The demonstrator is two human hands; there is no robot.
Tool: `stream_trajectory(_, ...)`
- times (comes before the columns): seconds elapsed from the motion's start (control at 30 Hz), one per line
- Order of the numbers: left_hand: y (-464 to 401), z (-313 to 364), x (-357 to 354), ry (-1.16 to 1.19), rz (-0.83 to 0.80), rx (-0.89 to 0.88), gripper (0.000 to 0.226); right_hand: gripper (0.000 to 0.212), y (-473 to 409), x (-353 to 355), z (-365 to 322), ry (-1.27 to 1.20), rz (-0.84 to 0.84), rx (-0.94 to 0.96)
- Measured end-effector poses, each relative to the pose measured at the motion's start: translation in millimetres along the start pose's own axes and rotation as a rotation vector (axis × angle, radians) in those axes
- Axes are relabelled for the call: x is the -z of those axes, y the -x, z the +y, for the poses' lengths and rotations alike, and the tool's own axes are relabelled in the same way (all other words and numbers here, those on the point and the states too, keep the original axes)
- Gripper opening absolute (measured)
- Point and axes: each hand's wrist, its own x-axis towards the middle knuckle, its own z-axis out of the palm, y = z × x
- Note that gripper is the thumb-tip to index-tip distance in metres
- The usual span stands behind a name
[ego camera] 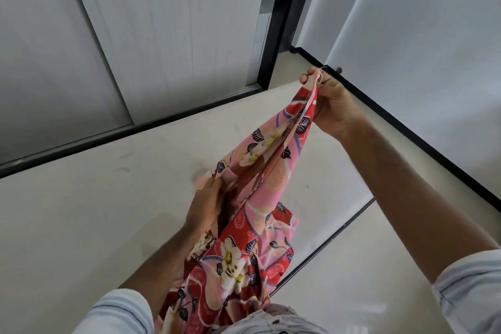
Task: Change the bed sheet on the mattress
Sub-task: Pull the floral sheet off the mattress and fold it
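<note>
Hanging bunched between both hands, the red-pink floral bed sheet [260, 190] is pinched by the right hand [329, 105] and gripped by the left hand [206, 206].

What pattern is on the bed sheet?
Red and pink floral bed sheet, white flowers, dark leaves; head view.

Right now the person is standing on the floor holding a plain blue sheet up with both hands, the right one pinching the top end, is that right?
Not quite: the sheet is not plain blue but red and pink with a flower print, as the head view shows. The rest holds: the right hand pinches the top end, and the left hand grips it lower down, above the floor.
</note>
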Motion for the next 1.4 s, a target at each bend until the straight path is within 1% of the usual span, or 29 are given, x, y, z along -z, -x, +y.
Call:
stream_trajectory(0.07, 0, -5, 10, 0.015, 0.059, 0.016, 0.010, 0.028, 3, 8, -4, 0.008, 0.005, -0.002)
stream_trajectory(0.2, -6, -20, 30, 0.000, 0.169, 0.062, 0.016, 0.029, 8, 23, -5, 0.009, 0.022, -0.007)
stream_trajectory(0.3, -10, -27, 42, -0.002, 0.194, 0.068, 0.023, 0.031, 7, 28, -3, 0.034, 0.032, -0.018)
stream_trajectory(0.37, -10, -34, 48, -0.028, 0.181, 0.038, 0.027, 0.029, 5, 28, -2, 0.041, 0.048, -0.019)
stream_trajectory(0.43, -9, -38, 53, -0.077, 0.129, 0.001, 0.028, 0.029, 3, 27, -3, 0.036, 0.044, -0.017)
stream_trajectory(0.53, -5, -44, 58, -0.177, 0.051, -0.044, 0.023, 0.031, -2, 20, -6, 0.049, 0.021, -0.003)
stream_trajectory(0.63, 1, -47, 60, -0.205, 0.025, -0.053, 0.020, 0.031, -4, 11, -5, 0.040, -0.001, 0.003)
stream_trajectory(0.7, 4, -47, 60, -0.172, -0.009, -0.059, 0.014, 0.030, -5, 8, -4, 0.019, -0.001, 0.001)
stream_trajectory(0.8, 9, -44, 57, -0.062, -0.050, -0.026, 0.025, 0.029, -7, 6, -5, 0.043, 0.009, -0.003)
stream_trajectory(0.9, 16, -37, 54, 0.086, -0.024, 0.023, 0.027, 0.029, -9, 5, -6, 0.062, 0.026, -0.001)
stream_trajectory(0.97, 19, -35, 53, 0.099, 0.014, 0.034, 0.023, 0.028, -9, 6, -8, 0.077, 0.041, -0.001)
stream_trajectory(1.07, 24, -38, 57, 0.012, 0.053, -0.019, 0.017, 0.027, -9, 6, -8, 0.091, 0.063, -0.002)
stream_trajectory(1.13, 25, -43, 65, -0.057, 0.102, -0.039, 0.021, 0.027, -10, 7, -9, 0.087, 0.071, 0.006)
stream_trajectory(1.2, 23, -45, 78, -0.123, 0.128, -0.001, 0.019, 0.027, -13, 7, -13, 0.099, 0.087, 0.021)
stream_trajectory(1.3, 17, -43, 103, -0.214, 0.171, 0.079, 0.025, 0.026, -22, 4, -19, 0.171, 0.121, 0.048)
stream_trajectory(1.4, 10, -39, 130, -0.361, 0.258, 0.196, 0.028, 0.026, -33, -3, -19, 0.177, 0.141, 0.066)
